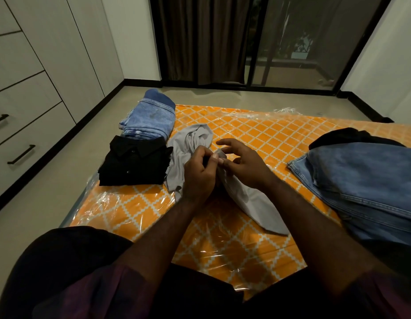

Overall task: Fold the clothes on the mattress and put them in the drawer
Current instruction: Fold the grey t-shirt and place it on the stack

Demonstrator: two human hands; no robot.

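Both hands meet over a grey garment [195,143] lying crumpled mid-mattress [257,134]. The left hand [197,173] has its fingers curled, pinching a bit of the grey cloth, and the right hand [243,160] pinches the same spot with thumb and forefinger, its other fingers spread. A folded black shirt [134,164] and folded jeans [148,120] sit at the left edge, unfolded jeans [365,180] on the right; the drawers [22,137] stand shut

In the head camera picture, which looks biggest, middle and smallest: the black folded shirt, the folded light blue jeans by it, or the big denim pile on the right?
1. Denim pile, though it lies nearer the camera.
2-3. Black shirt and folded jeans look alike.
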